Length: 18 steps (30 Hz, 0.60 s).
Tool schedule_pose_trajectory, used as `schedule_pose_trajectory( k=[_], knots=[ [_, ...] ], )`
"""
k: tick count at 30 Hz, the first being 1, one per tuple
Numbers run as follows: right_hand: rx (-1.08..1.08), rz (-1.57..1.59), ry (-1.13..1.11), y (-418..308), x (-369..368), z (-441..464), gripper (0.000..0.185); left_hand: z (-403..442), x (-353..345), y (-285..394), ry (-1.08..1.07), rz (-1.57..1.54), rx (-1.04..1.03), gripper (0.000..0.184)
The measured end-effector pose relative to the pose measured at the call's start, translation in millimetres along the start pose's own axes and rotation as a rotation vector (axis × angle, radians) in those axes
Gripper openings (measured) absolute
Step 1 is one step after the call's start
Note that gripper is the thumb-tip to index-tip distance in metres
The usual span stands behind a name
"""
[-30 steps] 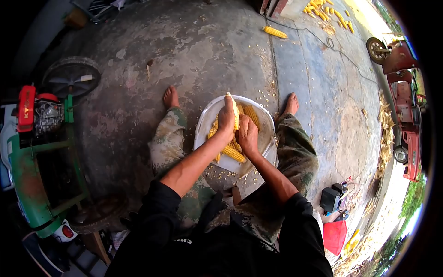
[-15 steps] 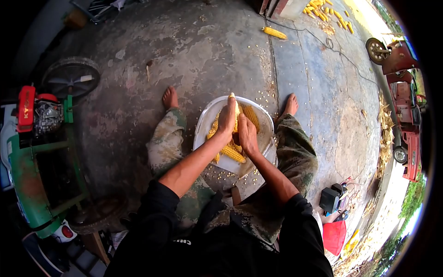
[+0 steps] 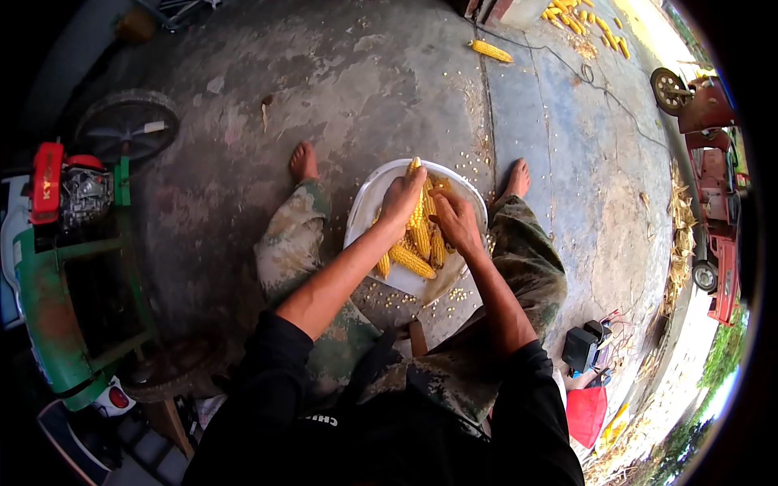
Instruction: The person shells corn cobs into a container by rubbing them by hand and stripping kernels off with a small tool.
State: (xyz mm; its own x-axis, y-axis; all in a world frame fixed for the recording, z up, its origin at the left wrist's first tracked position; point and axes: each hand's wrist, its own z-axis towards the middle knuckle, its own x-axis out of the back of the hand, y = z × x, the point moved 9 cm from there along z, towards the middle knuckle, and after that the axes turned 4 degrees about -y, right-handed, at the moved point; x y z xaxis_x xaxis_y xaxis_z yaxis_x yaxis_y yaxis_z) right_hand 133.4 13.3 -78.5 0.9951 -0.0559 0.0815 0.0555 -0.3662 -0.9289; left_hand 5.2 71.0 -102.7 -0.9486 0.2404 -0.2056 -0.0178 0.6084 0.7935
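Over a white basin (image 3: 364,212) between my feet, my left hand (image 3: 400,200) is closed around an ear of corn (image 3: 417,217) that stands tilted, its tip poking out above the thumb. My right hand (image 3: 458,223) is curled just to the right of that ear, above the basin. A small dark bit shows by its fingers, and I cannot make out what it is. Several yellow ears, including one lying at the front (image 3: 412,262), rest in the basin below my hands. Loose kernels (image 3: 393,301) are scattered on the floor around the basin.
A green machine (image 3: 49,308) with a red engine (image 3: 47,185) stands at left. One ear (image 3: 491,51) lies ahead on the concrete, with a corn pile (image 3: 579,18) beyond. A cable (image 3: 559,58) crosses the floor. Right are a black box (image 3: 579,350), red cloth (image 3: 585,415) and red vehicle (image 3: 717,219).
My right hand has moved right, away from the held ear, and its fingers have curled. My left hand still grips the ear. The whole view has shifted slightly.
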Motion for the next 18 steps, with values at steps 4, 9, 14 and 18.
schedule_pose_trajectory(
  k=[4,9,14,18],
  knots=[
    [0.061,-0.24,0.07,-16.0,11.1,-1.8,0.04,0.6,-2.2,-5.6,-0.001,-0.072,-0.02,0.06],
    [0.021,0.161,0.08,-28.8,-0.2,-9.4,0.044,-0.5,-3.9,2.2,-0.037,-0.156,-0.013,0.047],
    [-0.052,0.27,0.135,-25.3,-15.0,-19.7,0.052,-1.3,-4.9,7.7,-0.031,-0.365,0.063,0.036],
    [-0.141,0.204,0.002,-32.7,-31.9,-26.4,0.065,-6.7,-14.5,15.2,-0.127,-0.389,0.021,0.034]
  ],
)
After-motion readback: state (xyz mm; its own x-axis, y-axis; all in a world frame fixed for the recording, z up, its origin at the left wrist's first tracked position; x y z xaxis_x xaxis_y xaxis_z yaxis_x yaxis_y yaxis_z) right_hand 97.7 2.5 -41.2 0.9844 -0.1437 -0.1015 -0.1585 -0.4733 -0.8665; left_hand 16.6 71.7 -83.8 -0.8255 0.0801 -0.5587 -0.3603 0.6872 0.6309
